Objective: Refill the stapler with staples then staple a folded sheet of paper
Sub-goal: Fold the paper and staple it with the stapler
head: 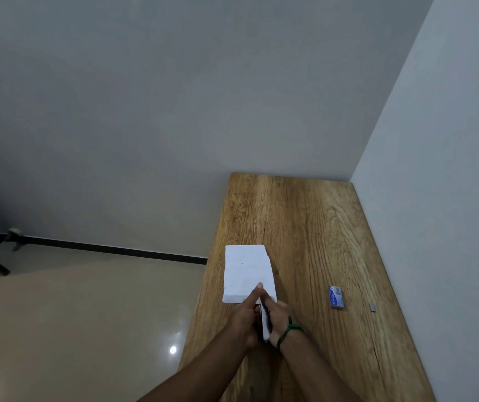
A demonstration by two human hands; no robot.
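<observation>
White folded paper [247,271] lies on the bench [305,227], its near edge under the stapler [265,323]. Left hand [247,317] and right hand [276,317] wrap their fingers around it, apparently to press; staple box [336,297] sits right.

A single head-worn wide-angle camera looks forward and down from above the near end of a wooden table [305,227], which fills the lower right of the frame. The gaze is tilted fairly high, so bare wall takes the upper half. Floor shows at lower left. The hands, probably at arm's length, sit low centre.
</observation>
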